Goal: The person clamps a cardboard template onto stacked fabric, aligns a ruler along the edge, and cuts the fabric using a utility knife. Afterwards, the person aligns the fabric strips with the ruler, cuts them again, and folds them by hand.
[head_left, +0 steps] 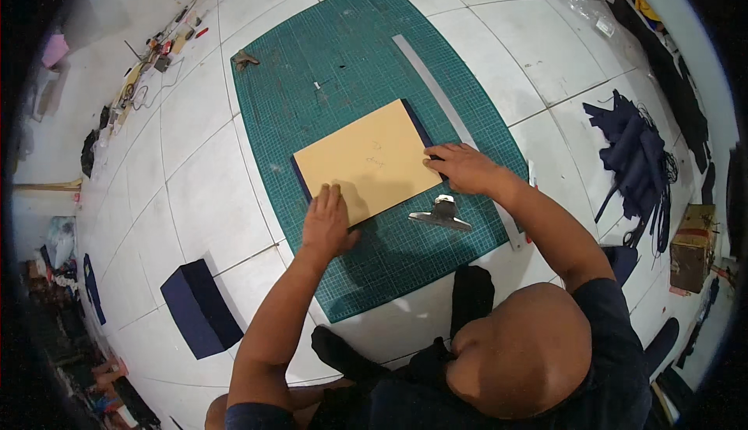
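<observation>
A tan card sheet (362,169) with faint pencil marks lies tilted on the green cutting mat (312,64). Dark navy fabric (416,122) shows from under its left and right edges. My left hand (327,223) rests with outstretched fingers on the card's near left corner. At the right edge, the fingers of my right hand (460,167) lie stretched over the card and the navy strip; neither hand grips anything. A large metal bulldog clip (442,213) sits on the mat just below my right hand. A long steel ruler (436,91) runs beneath or beside my right wrist.
White floor tiles (206,169) surround the mat. A navy block-shaped stack (201,309) stands at left, and navy fabric scraps (635,149) heap at right. A brown box (692,249) is farther right. Small tools (164,62) lie far left. My feet (472,297) are near the mat's front edge.
</observation>
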`<state>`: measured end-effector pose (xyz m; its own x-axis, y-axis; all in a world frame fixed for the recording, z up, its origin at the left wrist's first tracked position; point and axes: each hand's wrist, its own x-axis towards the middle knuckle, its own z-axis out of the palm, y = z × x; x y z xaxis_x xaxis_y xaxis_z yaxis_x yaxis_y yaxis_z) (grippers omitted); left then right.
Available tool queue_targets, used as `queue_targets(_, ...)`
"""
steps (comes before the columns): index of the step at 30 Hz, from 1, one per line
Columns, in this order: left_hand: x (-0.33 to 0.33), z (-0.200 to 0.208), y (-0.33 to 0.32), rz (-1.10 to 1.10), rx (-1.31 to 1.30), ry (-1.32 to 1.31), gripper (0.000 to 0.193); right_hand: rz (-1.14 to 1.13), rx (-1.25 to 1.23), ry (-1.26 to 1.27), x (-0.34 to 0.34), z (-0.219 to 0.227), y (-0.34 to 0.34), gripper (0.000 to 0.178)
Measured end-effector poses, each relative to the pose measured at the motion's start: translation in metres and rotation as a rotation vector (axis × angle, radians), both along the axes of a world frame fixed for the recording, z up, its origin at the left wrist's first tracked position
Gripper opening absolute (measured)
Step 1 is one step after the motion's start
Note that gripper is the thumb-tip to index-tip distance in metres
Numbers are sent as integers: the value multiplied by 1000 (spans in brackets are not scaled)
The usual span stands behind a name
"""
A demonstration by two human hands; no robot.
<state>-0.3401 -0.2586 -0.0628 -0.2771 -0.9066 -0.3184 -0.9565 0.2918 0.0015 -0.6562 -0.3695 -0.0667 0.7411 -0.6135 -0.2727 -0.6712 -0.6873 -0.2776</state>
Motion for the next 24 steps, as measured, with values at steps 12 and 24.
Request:
queue_targets(12, -46, -17, -12, 16, -94, 32, 66, -74, -85, -89, -3, 6, 19, 42)
queue_targets(24, -48, -31, -13, -87, -67, 29, 40, -480, 117, -275, -14, 4, 116, 25)
